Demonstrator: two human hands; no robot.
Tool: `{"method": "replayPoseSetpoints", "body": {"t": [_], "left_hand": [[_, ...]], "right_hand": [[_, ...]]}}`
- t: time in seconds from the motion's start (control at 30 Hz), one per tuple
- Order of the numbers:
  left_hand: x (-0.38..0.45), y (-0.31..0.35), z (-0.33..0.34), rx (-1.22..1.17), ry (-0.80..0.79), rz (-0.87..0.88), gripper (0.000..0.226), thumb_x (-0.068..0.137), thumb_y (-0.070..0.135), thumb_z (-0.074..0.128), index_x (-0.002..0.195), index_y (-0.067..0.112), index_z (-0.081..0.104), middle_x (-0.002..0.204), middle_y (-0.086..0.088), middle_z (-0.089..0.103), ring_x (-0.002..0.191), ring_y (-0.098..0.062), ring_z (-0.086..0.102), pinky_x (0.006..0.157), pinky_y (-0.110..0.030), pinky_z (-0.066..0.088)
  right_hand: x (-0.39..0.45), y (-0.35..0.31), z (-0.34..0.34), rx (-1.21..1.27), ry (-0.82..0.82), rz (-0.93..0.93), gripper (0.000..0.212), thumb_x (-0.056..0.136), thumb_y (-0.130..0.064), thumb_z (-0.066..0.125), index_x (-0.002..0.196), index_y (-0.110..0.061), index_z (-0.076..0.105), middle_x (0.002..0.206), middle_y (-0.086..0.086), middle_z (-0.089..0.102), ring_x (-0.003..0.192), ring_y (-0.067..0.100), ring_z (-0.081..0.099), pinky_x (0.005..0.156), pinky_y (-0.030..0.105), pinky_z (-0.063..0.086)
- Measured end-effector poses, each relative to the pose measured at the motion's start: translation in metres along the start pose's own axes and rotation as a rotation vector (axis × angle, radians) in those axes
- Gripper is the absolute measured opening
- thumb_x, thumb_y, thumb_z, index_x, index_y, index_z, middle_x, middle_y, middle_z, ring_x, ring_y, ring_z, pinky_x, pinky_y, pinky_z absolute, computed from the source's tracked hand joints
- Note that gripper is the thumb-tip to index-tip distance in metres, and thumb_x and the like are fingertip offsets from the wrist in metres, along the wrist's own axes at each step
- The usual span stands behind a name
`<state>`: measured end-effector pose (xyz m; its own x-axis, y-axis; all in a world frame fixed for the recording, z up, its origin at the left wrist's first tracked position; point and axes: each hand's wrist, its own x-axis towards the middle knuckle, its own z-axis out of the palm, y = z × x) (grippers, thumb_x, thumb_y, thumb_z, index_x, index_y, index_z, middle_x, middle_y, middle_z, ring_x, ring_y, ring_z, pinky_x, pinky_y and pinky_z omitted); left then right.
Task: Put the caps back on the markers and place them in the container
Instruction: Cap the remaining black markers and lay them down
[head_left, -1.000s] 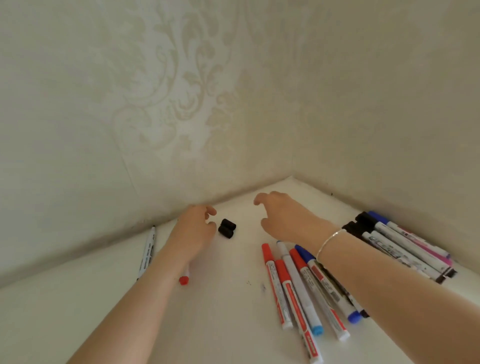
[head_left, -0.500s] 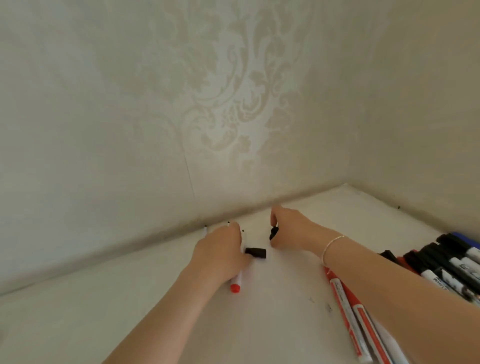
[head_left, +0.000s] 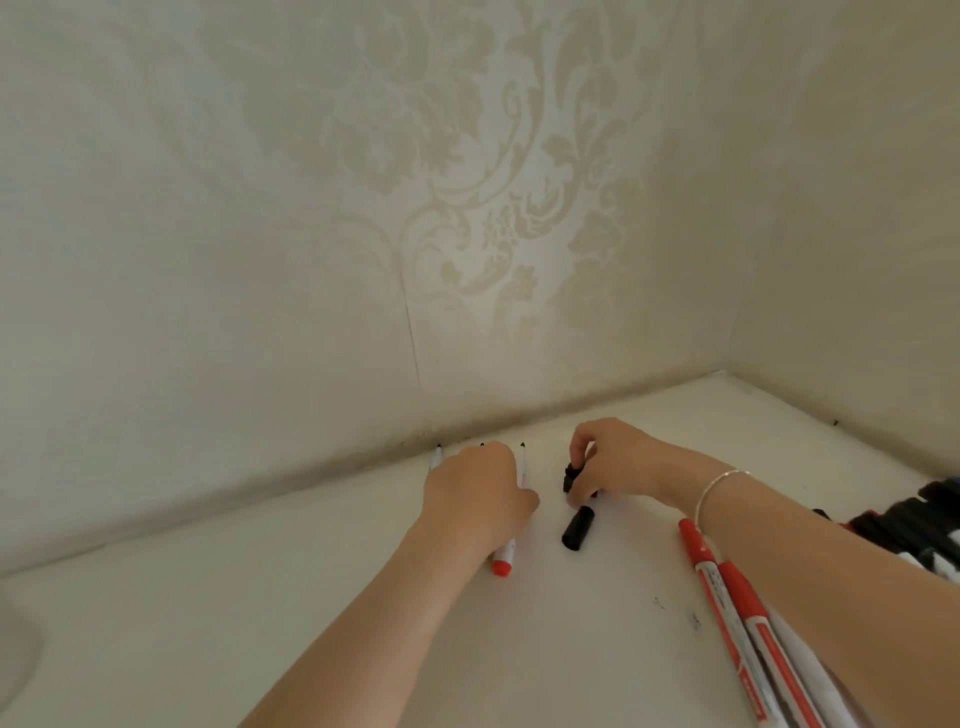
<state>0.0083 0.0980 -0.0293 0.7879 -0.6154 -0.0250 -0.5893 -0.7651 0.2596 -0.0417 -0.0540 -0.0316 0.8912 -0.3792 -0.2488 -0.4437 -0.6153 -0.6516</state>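
1. Your left hand (head_left: 475, 501) lies flat over three uncapped markers (head_left: 522, 465), black tips toward the wall; whether it grips them is unclear.
2. Your right hand (head_left: 613, 460) pinches one black cap (head_left: 571, 475).
3. A second black cap (head_left: 577, 528) lies loose on the white table (head_left: 208, 623), just below.
4. Capped red markers (head_left: 727, 608) lie under your right forearm.

Blk cap (head_left: 577, 528) ctr; red-capped markers (head_left: 727, 592) at 4 o'clock; cream damask wallpaper (head_left: 467, 218) at 12; white table (head_left: 260, 597).

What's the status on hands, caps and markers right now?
Left hand flat over uncapped markers near the wall. Right hand pinching one black cap. Second black cap loose on the table. No container in view.
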Motion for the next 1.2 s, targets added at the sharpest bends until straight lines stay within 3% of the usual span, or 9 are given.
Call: {"method": "replayPoseSetpoints", "body": {"t": [0.07, 0.13, 0.23, 0.3, 0.37, 0.47, 0.57, 0.83, 1.2], "left_hand": [[0.002, -0.006, 0.000, -0.194, 0.007, -0.019, 0.022, 0.088, 0.034, 0.052, 0.081, 0.015, 0.061, 0.075, -0.001, 0.064, 0.072, -0.017, 0.060, 0.085, -0.032, 0.045], [0.004, -0.013, -0.002, -0.464, -0.006, -0.025, 0.026, 0.089, 0.034, 0.052, 0.071, 0.015, 0.055, 0.062, 0.002, 0.052, 0.056, -0.014, 0.048, 0.061, -0.026, 0.037], [0.006, -0.024, -0.006, -0.793, 0.004, -0.032, 0.021, 0.092, 0.029, 0.048, 0.084, 0.015, 0.061, 0.069, 0.000, 0.062, 0.061, -0.013, 0.058, 0.061, -0.026, 0.043], [0.006, -0.028, -0.007, -0.975, -0.017, -0.039, 0.024, 0.093, 0.022, 0.044, 0.091, 0.012, 0.065, 0.063, -0.002, 0.059, 0.055, -0.013, 0.056, 0.054, -0.025, 0.045], [0.004, -0.030, -0.006, -1.082, -0.018, -0.018, 0.026, 0.094, 0.018, 0.041, 0.090, 0.007, 0.064, 0.058, 0.000, 0.046, 0.046, -0.010, 0.044, 0.044, -0.020, 0.036], [0.006, -0.030, -0.002, -1.065, 0.052, 0.040, 0.029, 0.097, 0.026, 0.046, 0.086, 0.007, 0.066, 0.060, 0.003, 0.044, 0.044, -0.008, 0.036, 0.041, -0.015, 0.029], [0.008, -0.030, -0.002, -1.021, 0.111, 0.070, 0.027, 0.095, 0.031, 0.052, 0.082, 0.014, 0.068, 0.065, 0.006, 0.056, 0.044, -0.005, 0.040, 0.045, -0.016, 0.031], [0.009, -0.036, -0.001, -0.984, 0.161, 0.094, 0.024, 0.094, 0.029, 0.053, 0.078, 0.022, 0.069, 0.064, 0.005, 0.060, 0.044, -0.006, 0.038, 0.050, -0.026, 0.029], [0.012, -0.040, 0.000, -0.980, 0.170, 0.128, 0.025, 0.095, 0.033, 0.053, 0.078, 0.025, 0.069, 0.064, 0.004, 0.061, 0.047, -0.012, 0.037, 0.052, -0.028, 0.030]], "right_hand": [[-0.002, 0.000, -0.001, 0.041, -0.005, 0.000, 0.024, 0.067, -0.001, 0.078, 0.074, -0.012, 0.057, 0.072, 0.002, 0.057, 0.064, 0.013, 0.050, 0.055, 0.020, 0.040], [-0.004, 0.000, -0.003, 0.107, 0.016, 0.000, 0.015, 0.071, -0.002, 0.076, 0.073, -0.010, 0.063, 0.071, 0.002, 0.060, 0.065, 0.012, 0.053, 0.058, 0.019, 0.044], [-0.002, -0.001, -0.007, 0.255, 0.109, -0.017, 0.009, 0.075, 0.001, 0.069, 0.071, -0.007, 0.067, 0.074, 0.008, 0.065, 0.067, 0.015, 0.057, 0.068, 0.025, 0.050], [0.000, -0.006, -0.013, 0.451, 0.207, -0.037, 0.014, 0.077, 0.005, 0.065, 0.070, -0.006, 0.065, 0.074, 0.010, 0.062, 0.064, 0.016, 0.056, 0.062, 0.022, 0.049], [0.000, -0.016, -0.020, 0.710, 0.239, -0.074, 0.016, 0.081, 0.007, 0.061, 0.071, -0.006, 0.064, 0.077, 0.013, 0.062, 0.063, 0.017, 0.055, 0.055, 0.019, 0.047], [-0.003, -0.033, -0.027, 0.890, 0.221, -0.177, 0.014, 0.085, 0.005, 0.057, 0.076, -0.004, 0.064, 0.086, 0.017, 0.066, 0.063, 0.017, 0.053, 0.058, 0.021, 0.045], [-0.004, -0.043, -0.027, 0.841, 0.216, -0.238, 0.008, 0.087, 0.000, 0.058, 0.082, -0.002, 0.063, 0.085, 0.019, 0.069, 0.062, 0.016, 0.052, 0.061, 0.025, 0.041], [0.000, -0.042, -0.022, 0.837, 0.211, -0.227, 0.008, 0.085, -0.003, 0.065, 0.089, 0.002, 0.070, 0.083, 0.014, 0.064, 0.060, 0.012, 0.054, 0.059, 0.020, 0.047], [-0.003, -0.051, -0.016, 0.940, 0.194, -0.226, 0.012, 0.081, -0.002, 0.070, 0.083, -0.005, 0.058, 0.078, 0.016, 0.065, 0.056, 0.014, 0.055, 0.056, 0.020, 0.049]]}}
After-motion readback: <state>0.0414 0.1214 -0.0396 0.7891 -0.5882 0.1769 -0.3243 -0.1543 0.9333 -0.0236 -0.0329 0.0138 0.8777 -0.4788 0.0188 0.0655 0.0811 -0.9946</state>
